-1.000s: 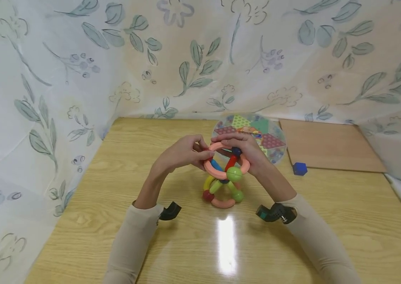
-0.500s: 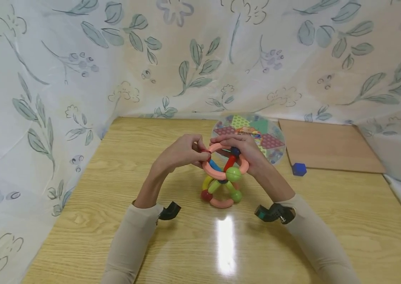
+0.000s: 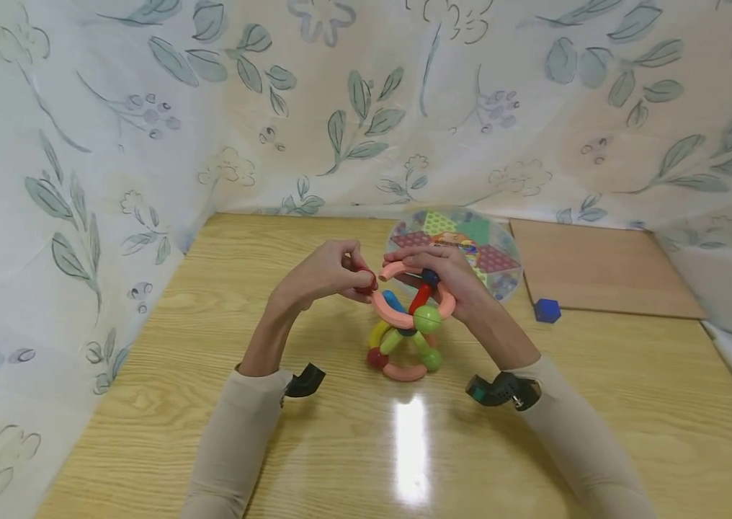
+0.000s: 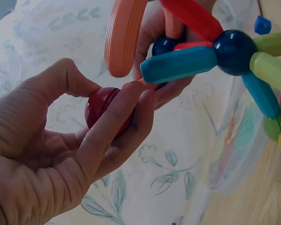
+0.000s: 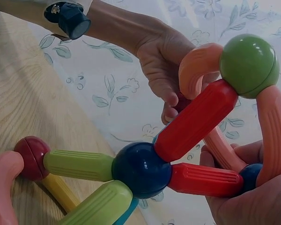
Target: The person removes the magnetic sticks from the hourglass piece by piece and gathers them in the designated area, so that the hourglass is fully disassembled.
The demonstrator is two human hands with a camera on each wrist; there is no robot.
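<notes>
My left hand (image 3: pixel 322 275) pinches a red ball (image 4: pixel 96 107) between thumb and fingers. It is beside a toy frame of magnetic balls and rods, off the free end of a blue rod (image 4: pixel 178 64). Whether the ball touches a curved pink rod behind my fingers, I cannot tell. My right hand (image 3: pixel 455 277) holds the upper ring at a dark blue ball (image 5: pixel 251 176). A green ball (image 5: pixel 249 65) joins two pink curves at the ring's near side. Straight rods meet at a central blue ball (image 5: pixel 141 169). The lower ring has another red ball (image 5: pixel 32 158).
Behind my hands a round clear case (image 3: pixel 507 277) with coloured star panels lies on the wooden table (image 3: pixel 210 317). A brown board (image 3: pixel 606 267) is at the back right, a small blue block (image 3: pixel 547 310) by its near corner. Floral cloth (image 3: pixel 314 108) hangs behind the table.
My left hand has drawn the red ball slightly left, off the blue rod's end. A gap now shows at the upper ring's left side. My right hand stays in place.
</notes>
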